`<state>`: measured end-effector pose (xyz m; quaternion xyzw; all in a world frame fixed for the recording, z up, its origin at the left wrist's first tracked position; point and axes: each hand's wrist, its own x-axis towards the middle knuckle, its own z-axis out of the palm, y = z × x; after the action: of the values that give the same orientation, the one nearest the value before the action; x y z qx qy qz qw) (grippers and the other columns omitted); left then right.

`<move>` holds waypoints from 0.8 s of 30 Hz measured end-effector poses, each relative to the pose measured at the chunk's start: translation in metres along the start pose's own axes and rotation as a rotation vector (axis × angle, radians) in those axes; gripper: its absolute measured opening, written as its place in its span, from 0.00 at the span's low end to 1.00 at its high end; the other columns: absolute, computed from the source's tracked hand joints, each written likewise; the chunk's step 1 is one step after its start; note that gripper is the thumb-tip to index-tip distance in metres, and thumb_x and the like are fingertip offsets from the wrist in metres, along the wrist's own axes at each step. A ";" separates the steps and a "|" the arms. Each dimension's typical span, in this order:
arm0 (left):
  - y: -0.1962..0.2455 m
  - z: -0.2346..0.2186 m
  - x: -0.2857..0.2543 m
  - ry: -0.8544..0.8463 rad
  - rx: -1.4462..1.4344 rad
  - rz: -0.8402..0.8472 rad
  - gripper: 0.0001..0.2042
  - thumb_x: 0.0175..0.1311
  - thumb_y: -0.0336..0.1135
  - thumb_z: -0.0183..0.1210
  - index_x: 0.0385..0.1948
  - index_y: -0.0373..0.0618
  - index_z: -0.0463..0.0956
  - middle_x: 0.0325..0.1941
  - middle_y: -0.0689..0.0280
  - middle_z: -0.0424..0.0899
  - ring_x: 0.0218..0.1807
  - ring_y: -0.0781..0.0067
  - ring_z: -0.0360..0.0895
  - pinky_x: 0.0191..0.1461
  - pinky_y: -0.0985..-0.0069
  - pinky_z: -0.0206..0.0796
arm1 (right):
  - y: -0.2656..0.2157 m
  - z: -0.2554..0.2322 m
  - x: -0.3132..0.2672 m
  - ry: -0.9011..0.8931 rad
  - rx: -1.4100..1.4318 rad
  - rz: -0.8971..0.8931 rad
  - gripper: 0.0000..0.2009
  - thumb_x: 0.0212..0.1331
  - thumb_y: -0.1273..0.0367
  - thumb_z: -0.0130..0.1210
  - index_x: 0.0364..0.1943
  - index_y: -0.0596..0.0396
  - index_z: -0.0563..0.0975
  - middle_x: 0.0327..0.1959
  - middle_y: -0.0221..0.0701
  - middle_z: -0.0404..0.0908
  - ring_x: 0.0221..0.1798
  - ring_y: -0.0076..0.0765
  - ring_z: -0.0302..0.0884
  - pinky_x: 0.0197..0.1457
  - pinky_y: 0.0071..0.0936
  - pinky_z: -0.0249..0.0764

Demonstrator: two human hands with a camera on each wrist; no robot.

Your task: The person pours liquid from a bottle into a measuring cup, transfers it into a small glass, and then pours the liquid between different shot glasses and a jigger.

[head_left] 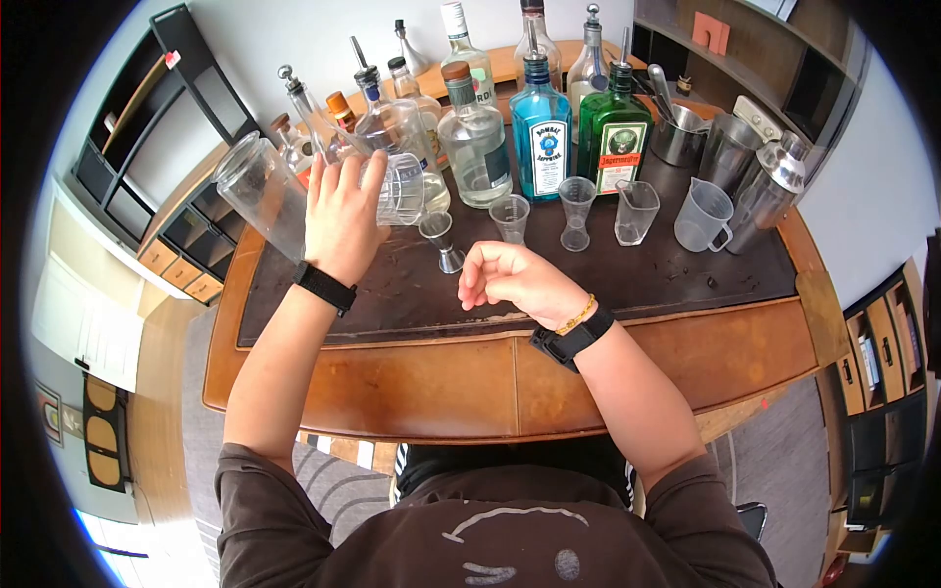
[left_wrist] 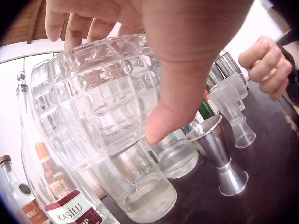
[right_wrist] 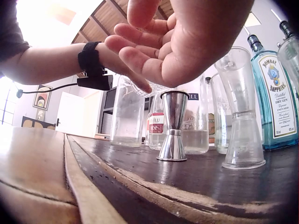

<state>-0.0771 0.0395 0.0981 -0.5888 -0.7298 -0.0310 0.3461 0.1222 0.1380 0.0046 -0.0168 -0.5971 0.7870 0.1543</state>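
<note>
My left hand [head_left: 355, 196] grips a clear faceted mixing glass [head_left: 400, 188] held off the mat in front of the bottles. In the left wrist view the thumb [left_wrist: 175, 93] presses one side of the glass [left_wrist: 98, 102] and the fingers curl over the other. My right hand [head_left: 493, 276] rests on the dark bar mat [head_left: 608, 284] with fingers loosely curled, holding nothing. A steel jigger [head_left: 443, 241] stands between the two hands. In the right wrist view it [right_wrist: 173, 126] is just beyond the right hand [right_wrist: 145, 51].
Two clear plastic jiggers [head_left: 510, 218] [head_left: 575, 212], a measuring cup [head_left: 635, 211] and a plastic jug [head_left: 702, 216] line the mat. Behind stand bottles, a blue gin bottle [head_left: 541, 127] and a green one [head_left: 615, 132] among them. Steel shakers [head_left: 774, 186] stand right; a tall clear cup [head_left: 260, 191] leans left.
</note>
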 end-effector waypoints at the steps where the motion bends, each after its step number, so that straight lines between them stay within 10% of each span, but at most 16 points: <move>1: 0.000 0.000 0.000 0.001 0.001 0.001 0.42 0.31 0.30 0.73 0.59 0.49 0.65 0.56 0.63 0.72 0.59 0.59 0.69 0.75 0.59 0.47 | 0.000 0.000 0.000 0.000 0.000 -0.001 0.10 0.51 0.82 0.44 0.33 0.53 0.73 0.35 0.28 0.79 0.38 0.25 0.78 0.42 0.20 0.71; 16: 0.000 0.005 -0.003 0.093 0.008 0.060 0.43 0.30 0.29 0.73 0.59 0.50 0.66 0.56 0.64 0.71 0.59 0.60 0.69 0.75 0.58 0.46 | 0.002 -0.001 0.000 -0.015 -0.010 0.011 0.10 0.51 0.82 0.44 0.33 0.54 0.73 0.35 0.28 0.79 0.38 0.24 0.78 0.42 0.21 0.70; 24: -0.025 0.041 -0.022 0.001 -0.524 -0.287 0.37 0.33 0.37 0.74 0.52 0.37 0.69 0.48 0.53 0.78 0.52 0.51 0.75 0.59 0.61 0.67 | -0.001 0.000 -0.001 -0.016 -0.032 0.006 0.10 0.51 0.82 0.44 0.34 0.54 0.73 0.35 0.28 0.79 0.38 0.25 0.78 0.42 0.21 0.71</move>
<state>-0.1168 0.0321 0.0647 -0.5490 -0.7724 -0.2672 0.1749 0.1229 0.1376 0.0052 -0.0150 -0.6106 0.7781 0.1468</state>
